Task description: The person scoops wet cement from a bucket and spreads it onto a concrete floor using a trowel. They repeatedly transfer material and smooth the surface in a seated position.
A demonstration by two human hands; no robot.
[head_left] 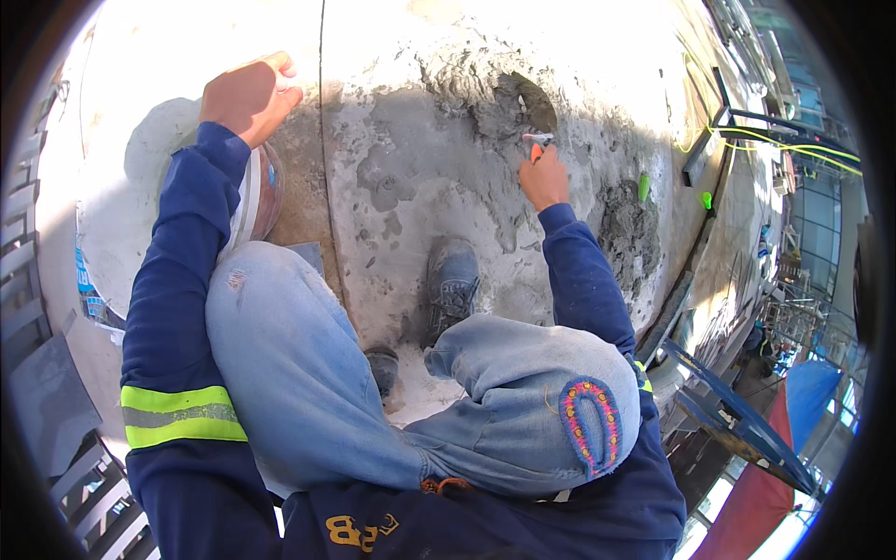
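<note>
My right hand [544, 179] is closed around the orange handle of a trowel [538, 139]. The trowel's dark blade reaches into a heap of wet grey mortar [499, 107] on the floor ahead of me. More mortar is smeared thinly over the pale slab [401, 247] between that heap and my shoes. Off to the left, my left hand [247, 98] hovers with its fingers loosely curled, and nothing shows in it. Below its wrist, partly hidden by my sleeve and knee, stands a round, pale-walled container [267, 194].
Rougher mortar [630, 233] lies to the right, near a bright green piece [644, 187] and a smaller green one [707, 200]. Beyond are a black metal frame [728, 117] and yellow-green cord [803, 149]. A blue metal beam [737, 425] is close on my right; grey slats [23, 257] line the left.
</note>
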